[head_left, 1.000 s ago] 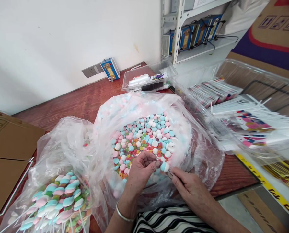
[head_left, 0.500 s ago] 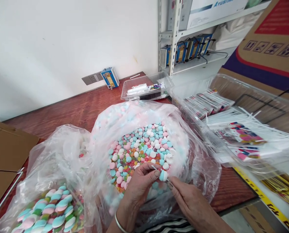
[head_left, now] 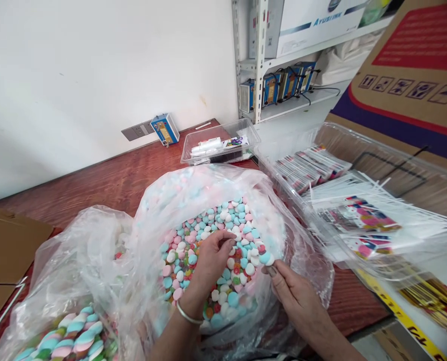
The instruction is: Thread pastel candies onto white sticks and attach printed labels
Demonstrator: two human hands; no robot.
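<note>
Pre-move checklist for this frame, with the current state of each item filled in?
1. Right hand has a grip on a blue-and-white candy on a thin stick: ok, pinched at the fingertips.
2. Left hand is over the loose candies: ok, fingers curled down among them.
3. Left hand has a piece between its fingertips: cannot tell, the fingers hide it.
4. Big plastic bag is open wide: ok.
5. Second bag with skewered candies is within reach at the left: ok.
6. Clear tray of printed sleeves sits at the right: ok.
</note>
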